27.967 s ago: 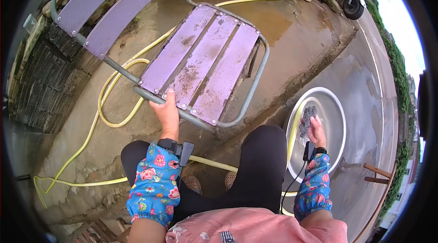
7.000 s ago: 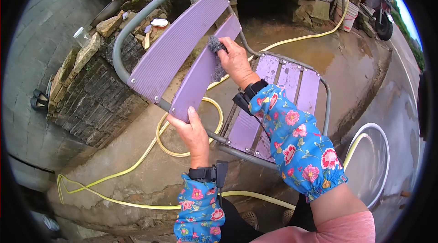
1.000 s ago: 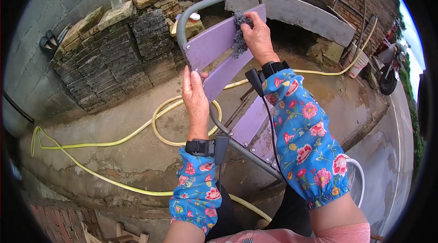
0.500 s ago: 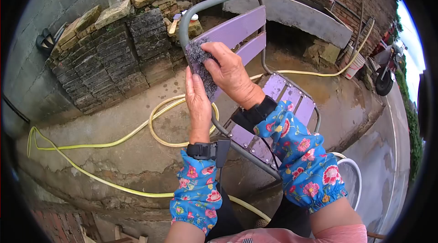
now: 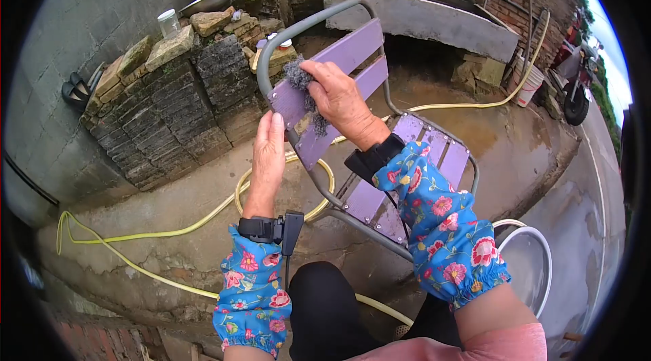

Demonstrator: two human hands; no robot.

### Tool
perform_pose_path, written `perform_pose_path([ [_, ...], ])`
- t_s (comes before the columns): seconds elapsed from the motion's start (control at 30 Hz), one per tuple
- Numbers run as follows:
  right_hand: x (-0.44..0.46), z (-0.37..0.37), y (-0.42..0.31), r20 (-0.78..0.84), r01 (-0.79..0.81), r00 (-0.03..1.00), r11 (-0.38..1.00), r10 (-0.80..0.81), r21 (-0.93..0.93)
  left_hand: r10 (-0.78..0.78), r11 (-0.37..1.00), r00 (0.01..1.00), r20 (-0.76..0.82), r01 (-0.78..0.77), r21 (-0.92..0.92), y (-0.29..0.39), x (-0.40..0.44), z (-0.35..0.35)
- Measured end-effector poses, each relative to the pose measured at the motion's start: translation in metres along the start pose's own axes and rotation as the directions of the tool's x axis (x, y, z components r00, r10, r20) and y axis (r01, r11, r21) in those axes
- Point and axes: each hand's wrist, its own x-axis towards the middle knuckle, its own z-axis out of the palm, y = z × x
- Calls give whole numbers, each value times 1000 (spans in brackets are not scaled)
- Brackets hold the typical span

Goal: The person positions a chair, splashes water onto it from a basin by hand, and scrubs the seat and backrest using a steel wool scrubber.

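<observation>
A chair with a grey metal frame and purple slats [image 5: 347, 45] stands in front of me, its seat [image 5: 410, 157] marked with dark dirt. My right hand [image 5: 344, 103] grips a dark grey scouring pad [image 5: 296, 74] and presses it on the left part of the backrest slats. Close to the frame's left side is my left hand [image 5: 267, 161], upright with fingers together and extended, the palm turned toward the frame. It seems to hold nothing; whether its fingertips touch the frame is hard to tell.
A yellow hose [image 5: 163, 233] loops over the wet ground and runs behind the chair. A metal basin [image 5: 525, 269] lies at right. Stacked stone blocks [image 5: 159, 100] bear a jar [image 5: 168, 24]. Farther back are a concrete trough [image 5: 427, 20], a bucket [image 5: 529, 86] and a parked motorbike [image 5: 578, 93].
Since a second ago, my right hand has moved the pad from the backrest's right part to its left. My left hand has come off the slat and shifted slightly left and down.
</observation>
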Motion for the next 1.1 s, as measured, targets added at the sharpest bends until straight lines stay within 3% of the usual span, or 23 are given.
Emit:
perform_pose_path([
  [0.03, 14, -7, 26, -32, -106, 994, 991, 104, -84, 177, 984, 984, -30, -176, 21, 6, 9, 0],
  [0.07, 27, -11, 60, -103, -80, 993, 985, 65, -150, 345, 938, 937, -58, -343, 45, 11, 19, 0],
  [0.13, 46, -29, 96, 12, -219, 972, 918, 236, -332, 324, 946, 946, -20, -324, -9, 19, 30, -1],
  [0.2, 57, -32, 62, 240, -169, 938, 934, 251, -315, 250, 920, 964, -95, -206, 334, 24, 35, 3],
  [0.23, 56, -25, 38, 349, -65, 925, 967, 151, -246, 254, 921, 961, -106, -207, 330, 27, 35, 3],
  [0.33, 57, -20, -33, 587, 76, 807, 975, 63, -208, 302, 915, 949, -86, -263, 306, 31, 27, 7],
  [0.4, 70, -24, -12, 637, 136, 770, 972, 17, -190, 354, 885, 932, -75, -308, 348, 28, 26, 4],
  [0.47, 80, -39, 21, 598, 35, 776, 933, 201, -359, 266, 897, 961, -76, -218, 385, 32, 22, 4],
  [0.57, 86, -44, 43, 564, 50, 798, 911, 210, -410, 322, 889, 943, -80, -272, 368, 31, 25, 6],
  [0.63, 75, -33, 25, 555, 66, 812, 915, 182, -397, 311, 880, 945, -100, -246, 406, 36, 17, 9],
  [0.73, 71, -23, -51, 676, 11, 707, 953, 208, -304, 347, 864, 934, -83, -284, 416, 37, 17, 8],
  [0.8, 70, -23, -18, 659, 79, 743, 962, 119, -263, 360, 862, 930, -68, -305, 405, 32, 20, 5],
  [0.93, 86, -49, 43, 506, 4, 815, 871, 282, -491, 336, 879, 939, -68, -287, 380, 31, 18, 5],
  [1.0, 77, -39, 48, 478, 27, 838, 856, 262, -517, 356, 859, 931, -78, -293, 421, 32, 19, 6],
  [1.07, 57, -24, 9, 482, 90, 873, 950, 69, -298, 316, 869, 943, -106, -243, 431, 37, 16, 8],
  [1.1, 55, -20, -20, 549, 76, 830, 957, 96, -281, 317, 872, 942, -111, -244, 424, 38, 17, 8],
])
